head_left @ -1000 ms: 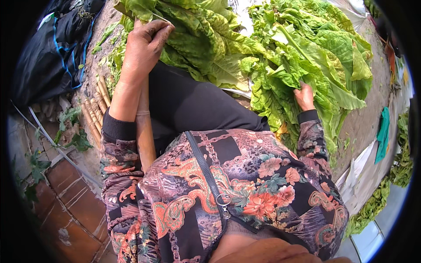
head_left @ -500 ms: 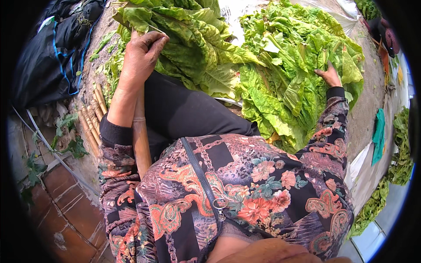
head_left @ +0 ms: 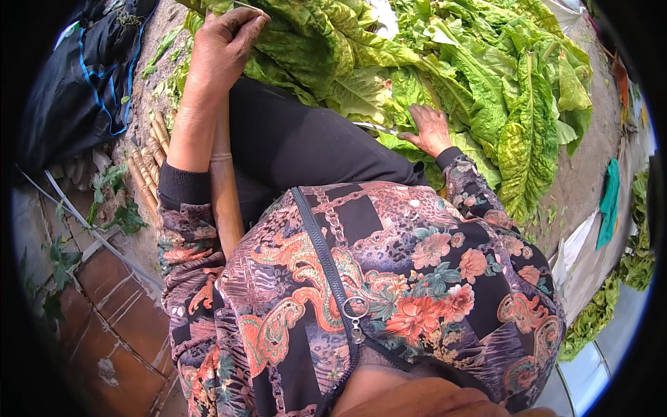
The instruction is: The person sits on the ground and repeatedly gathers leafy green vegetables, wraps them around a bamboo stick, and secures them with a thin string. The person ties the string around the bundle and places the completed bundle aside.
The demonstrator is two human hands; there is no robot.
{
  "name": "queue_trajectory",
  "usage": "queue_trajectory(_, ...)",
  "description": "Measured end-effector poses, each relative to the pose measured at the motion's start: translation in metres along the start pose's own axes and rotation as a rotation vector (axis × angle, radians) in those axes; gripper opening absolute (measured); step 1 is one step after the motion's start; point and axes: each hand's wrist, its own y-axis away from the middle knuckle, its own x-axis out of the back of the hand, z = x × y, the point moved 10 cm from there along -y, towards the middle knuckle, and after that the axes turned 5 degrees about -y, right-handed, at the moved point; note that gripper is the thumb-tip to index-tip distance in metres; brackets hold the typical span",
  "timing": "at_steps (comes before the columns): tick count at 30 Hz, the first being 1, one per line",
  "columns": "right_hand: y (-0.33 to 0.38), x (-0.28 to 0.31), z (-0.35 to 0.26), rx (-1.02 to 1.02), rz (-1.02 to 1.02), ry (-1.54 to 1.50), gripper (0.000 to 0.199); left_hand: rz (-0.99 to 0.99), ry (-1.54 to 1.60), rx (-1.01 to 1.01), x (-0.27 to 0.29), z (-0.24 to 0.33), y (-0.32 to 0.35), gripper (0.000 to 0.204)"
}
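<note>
My left hand (head_left: 226, 48) is closed at the top edge, its thumb and forefinger pinching a thin white string (head_left: 249, 6). Beneath that wrist and forearm runs a bamboo pole (head_left: 223, 167), slanting down against my jacket. Big crinkled green leaves (head_left: 306, 45) hang in a bunch beside the left hand, over my dark trouser leg. My right hand (head_left: 429, 129) lies with fingers spread on the near edge of a heap of similar leaves (head_left: 479, 83); it grips nothing that I can see. Yellow patches mark some leaves, such as the long leaf (head_left: 526, 139) on the heap's right.
Short bamboo pieces (head_left: 147, 167) lie left of my leg. Farther left are a black bag with blue trim (head_left: 83, 83), a pale hose or cord (head_left: 97, 233) and brown tiles (head_left: 114, 313). At right sit a green cloth (head_left: 608, 201), a white sheet (head_left: 577, 243) and more leaves (head_left: 594, 313).
My right hand has moved left and nearer, from the heap's right side to its near edge, and its fingers have spread. The left hand keeps its pinch; the view has shifted slightly.
</note>
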Motion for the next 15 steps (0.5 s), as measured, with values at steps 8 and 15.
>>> queue_trajectory(8, 0.045, -0.066, 0.018, 0.117, -0.338, -0.304, 0.056, -0.015, 0.288, 0.175, -0.007, 0.003, 0.0, 0.012)
queue_trajectory(15, 0.013, 0.067, 0.028, -0.249, 0.107, -0.943, 0.022, -0.008, 0.241, 0.181, 0.002, 0.012, 0.011, 0.013)
